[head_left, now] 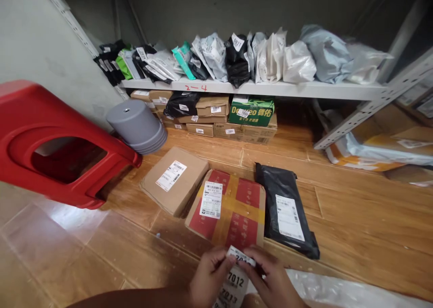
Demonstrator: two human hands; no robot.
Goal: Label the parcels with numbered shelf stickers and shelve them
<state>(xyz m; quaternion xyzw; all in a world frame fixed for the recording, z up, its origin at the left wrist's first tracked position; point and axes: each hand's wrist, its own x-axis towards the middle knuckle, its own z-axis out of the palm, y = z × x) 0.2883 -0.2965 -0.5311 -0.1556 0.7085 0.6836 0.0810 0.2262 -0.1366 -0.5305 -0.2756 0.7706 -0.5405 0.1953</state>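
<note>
In the head view, the left hand (211,272) and the right hand (273,276) together hold a strip of labels (236,278) above the floor (358,218), close to the near side of a red box. Each hand pinches the top of the strip between thumb and finger, one at each side. The numbers 7012 and 7013 can be read farther down, while the top label is partly covered by the fingertips. Three parcels lie in a row on the floor: a brown box (174,181) with a white label at the left, the red box (226,213) crossed with yellow tape in the middle, and a black bag (287,209) with a white label just beside it at the right. Plastic sheeting (338,290) lies near the hands. Beyond the parcels stands a shelf (304,90), marked 2-4 in red on its front edge, with bags (238,57) standing in a row from its left end to its right end. Below that edge, small boxes (199,130) are stacked on the floor, a green box (252,114) on top near their right end. A grey tub (135,125) stands near the shelf's left end, beside a red stool (74,125).
</note>
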